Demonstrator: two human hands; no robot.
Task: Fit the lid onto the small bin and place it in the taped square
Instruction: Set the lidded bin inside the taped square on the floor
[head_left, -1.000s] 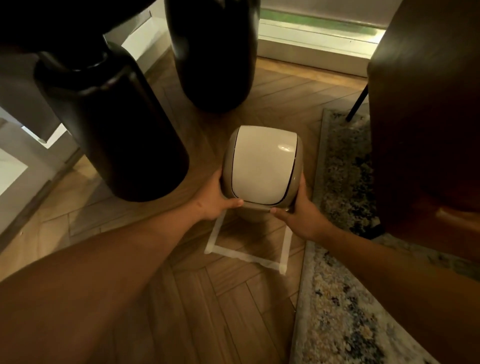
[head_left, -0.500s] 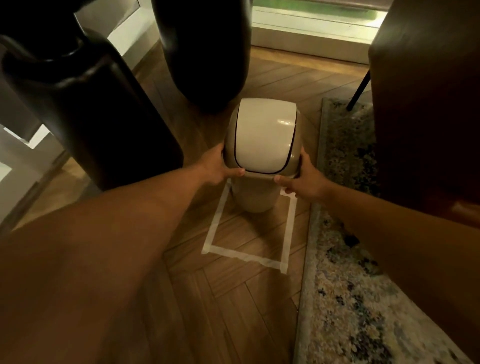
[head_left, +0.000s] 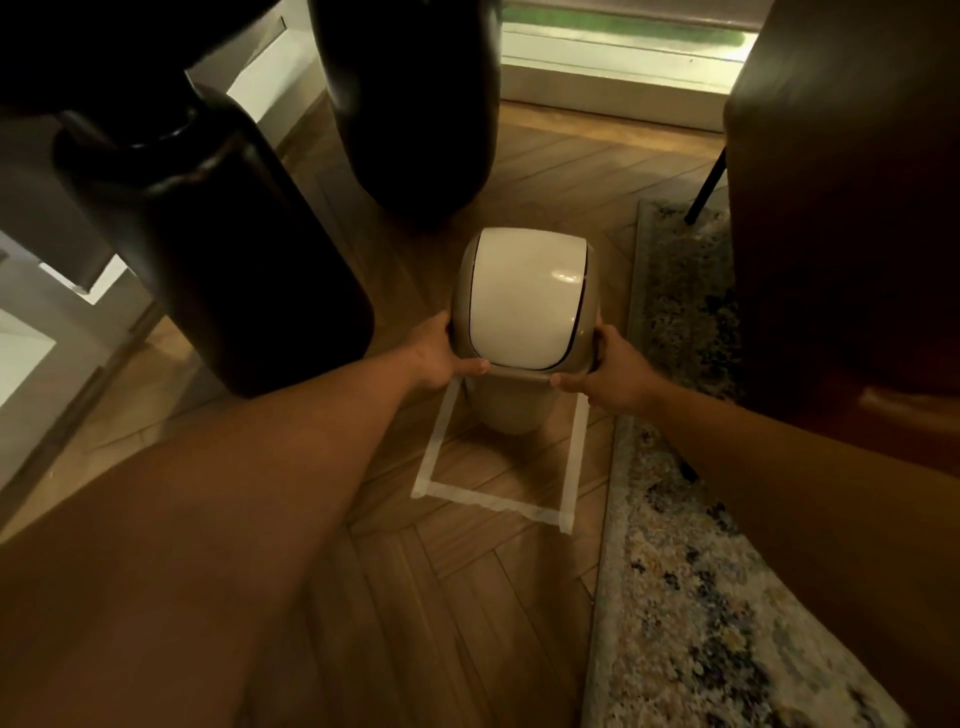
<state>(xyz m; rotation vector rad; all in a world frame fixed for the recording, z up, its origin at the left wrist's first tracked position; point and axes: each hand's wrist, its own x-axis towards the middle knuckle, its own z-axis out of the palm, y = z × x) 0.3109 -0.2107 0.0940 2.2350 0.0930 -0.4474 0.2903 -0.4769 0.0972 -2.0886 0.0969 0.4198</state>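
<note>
A small beige bin (head_left: 511, 410) stands upright inside the far half of the taped square (head_left: 493, 500) on the wooden floor. Its lid (head_left: 524, 299), beige with a white swing flap, sits on top of it. My left hand (head_left: 441, 353) grips the lid's left rim and my right hand (head_left: 610, 371) grips its right rim. The square's far edge is hidden behind the bin.
Two large dark vases (head_left: 218, 249) (head_left: 410, 104) stand to the left and behind the bin. A patterned rug (head_left: 691, 571) borders the square on the right. A dark brown chair (head_left: 852, 208) rises at the right, and a window sill (head_left: 613, 73) runs along the back.
The bin came down from above the floor into the taped square, both hands staying on its lid. The view shifted slightly.
</note>
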